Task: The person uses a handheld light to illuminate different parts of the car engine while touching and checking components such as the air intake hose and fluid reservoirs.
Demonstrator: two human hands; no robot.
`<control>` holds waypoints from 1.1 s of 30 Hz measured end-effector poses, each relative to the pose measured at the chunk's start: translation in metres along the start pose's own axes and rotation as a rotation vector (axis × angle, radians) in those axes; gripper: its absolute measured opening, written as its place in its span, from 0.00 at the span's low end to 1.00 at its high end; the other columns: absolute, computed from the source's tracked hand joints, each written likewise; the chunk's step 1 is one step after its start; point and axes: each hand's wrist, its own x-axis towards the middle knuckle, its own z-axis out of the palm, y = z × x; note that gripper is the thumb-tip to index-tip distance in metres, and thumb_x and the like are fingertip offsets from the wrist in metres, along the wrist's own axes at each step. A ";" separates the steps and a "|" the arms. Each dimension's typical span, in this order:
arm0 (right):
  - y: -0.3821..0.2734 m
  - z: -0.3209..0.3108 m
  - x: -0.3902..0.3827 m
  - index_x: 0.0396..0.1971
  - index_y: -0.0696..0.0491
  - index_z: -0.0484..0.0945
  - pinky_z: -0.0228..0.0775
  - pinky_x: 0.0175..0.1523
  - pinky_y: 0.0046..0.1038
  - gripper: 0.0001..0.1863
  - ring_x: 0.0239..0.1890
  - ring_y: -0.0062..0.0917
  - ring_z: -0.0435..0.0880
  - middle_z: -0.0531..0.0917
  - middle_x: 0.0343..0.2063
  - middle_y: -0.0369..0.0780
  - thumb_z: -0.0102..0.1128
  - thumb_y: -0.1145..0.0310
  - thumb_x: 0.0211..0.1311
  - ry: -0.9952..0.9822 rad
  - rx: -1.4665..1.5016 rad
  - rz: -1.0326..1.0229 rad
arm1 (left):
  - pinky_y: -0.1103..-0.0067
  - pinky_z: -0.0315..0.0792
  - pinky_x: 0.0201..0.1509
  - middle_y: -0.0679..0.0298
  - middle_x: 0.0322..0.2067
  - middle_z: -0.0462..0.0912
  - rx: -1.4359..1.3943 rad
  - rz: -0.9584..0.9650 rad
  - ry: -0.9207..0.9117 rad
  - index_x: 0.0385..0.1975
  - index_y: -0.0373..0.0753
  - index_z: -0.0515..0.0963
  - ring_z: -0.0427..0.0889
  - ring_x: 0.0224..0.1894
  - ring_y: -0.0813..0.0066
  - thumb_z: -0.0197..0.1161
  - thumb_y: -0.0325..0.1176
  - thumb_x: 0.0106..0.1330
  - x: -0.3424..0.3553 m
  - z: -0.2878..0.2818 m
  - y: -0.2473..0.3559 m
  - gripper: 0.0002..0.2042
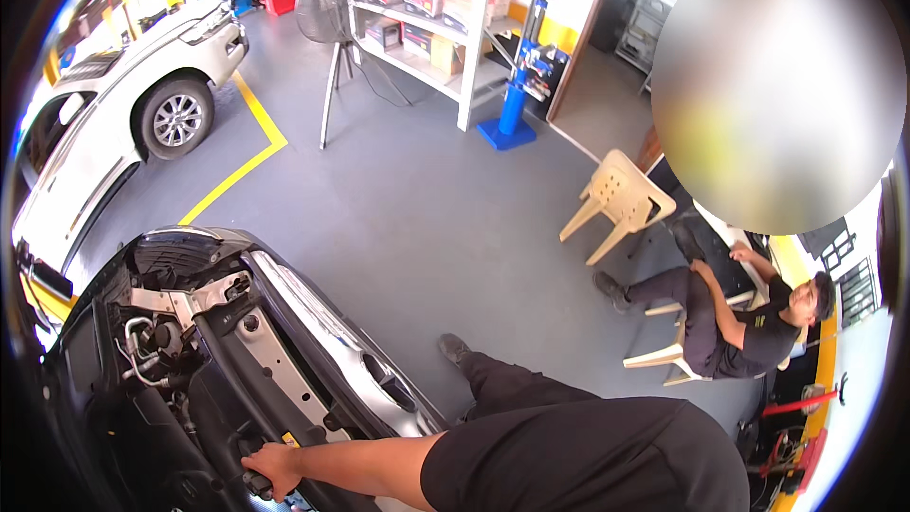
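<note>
My right arm, in a black short sleeve, reaches left across the open engine bay (223, 360) of a dark car. My right hand (273, 467) is closed on a small black part (256, 484) at the bay's lower end, its kind unclear. Next to the fingers lies a long black plastic cover (227, 417) with a small yellow label (291, 439) near it. The silver grille (322, 313) and dark front edge of the car face the floor to the right. My left hand is out of view.
A person (749, 327) sits on a chair at the right, near a cream plastic chair (621, 199). A white car (142, 104) stands at the left. Farther back are a stand fan (327, 0), shelving (474, 57) and a blue jack (514, 109). A blurred patch hides the upper right.
</note>
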 end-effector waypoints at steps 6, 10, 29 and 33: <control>-0.017 0.010 0.014 0.51 0.57 0.72 0.78 0.57 0.47 0.40 0.51 0.48 0.87 0.85 0.44 0.50 0.79 0.57 0.37 0.044 -0.030 -0.055 | 0.60 0.57 0.82 0.55 0.83 0.52 0.160 -0.026 -0.137 0.82 0.39 0.55 0.57 0.82 0.54 0.78 0.40 0.60 0.007 -0.007 -0.005 0.50; -0.019 0.006 0.010 0.56 0.55 0.71 0.75 0.56 0.48 0.38 0.56 0.46 0.84 0.83 0.49 0.48 0.76 0.57 0.44 0.037 -0.067 0.056 | 0.60 0.52 0.85 0.55 0.83 0.51 0.125 -0.073 -0.179 0.82 0.39 0.52 0.54 0.83 0.53 0.79 0.33 0.57 -0.004 0.018 0.005 0.53; -0.016 0.033 -0.020 0.57 0.54 0.75 0.80 0.59 0.45 0.40 0.53 0.47 0.87 0.86 0.50 0.49 0.79 0.49 0.45 -0.059 -0.115 -0.150 | 0.61 0.78 0.60 0.46 0.50 0.85 -0.415 -0.308 -0.310 0.55 0.30 0.77 0.85 0.55 0.49 0.74 0.37 0.64 -0.043 -0.034 0.011 0.24; -0.026 0.052 -0.021 0.58 0.54 0.74 0.79 0.58 0.45 0.42 0.53 0.47 0.87 0.87 0.48 0.49 0.82 0.49 0.47 -0.072 -0.114 -0.175 | 0.61 0.79 0.59 0.47 0.51 0.87 -0.427 -0.409 -0.329 0.58 0.32 0.77 0.87 0.54 0.49 0.71 0.37 0.65 -0.056 -0.031 -0.017 0.23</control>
